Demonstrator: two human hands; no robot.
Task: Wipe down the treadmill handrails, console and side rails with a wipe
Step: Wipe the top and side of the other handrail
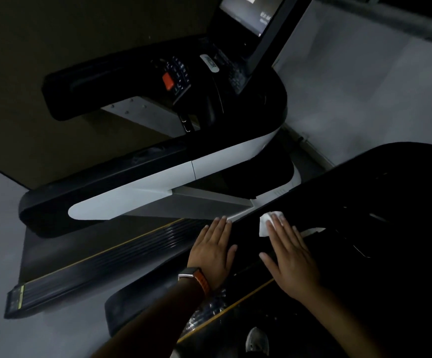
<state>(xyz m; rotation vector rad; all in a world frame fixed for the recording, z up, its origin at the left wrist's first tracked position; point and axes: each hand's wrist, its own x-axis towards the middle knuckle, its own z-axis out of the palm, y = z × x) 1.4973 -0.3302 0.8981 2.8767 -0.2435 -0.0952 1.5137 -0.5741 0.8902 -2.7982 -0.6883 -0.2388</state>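
A white wipe (264,225) lies on the black handrail (246,244) of the near treadmill, low in the frame. My right hand (290,257) lies flat on that handrail, its straight fingers pressing the wipe against the surface. My left hand (213,249), with a watch on an orange strap at the wrist, rests flat with straight fingers on the same handrail, a little left of the wipe. Further off stands a second treadmill with a black-and-white handrail (137,192) and a console (184,73) with a red button and a screen (246,14).
The ribbed side rail (106,259) with a yellow line runs along the far treadmill's deck. A shoe (257,341) shows at the bottom edge. Pale grey floor (365,86) lies to the right and lower left. The room is dim.
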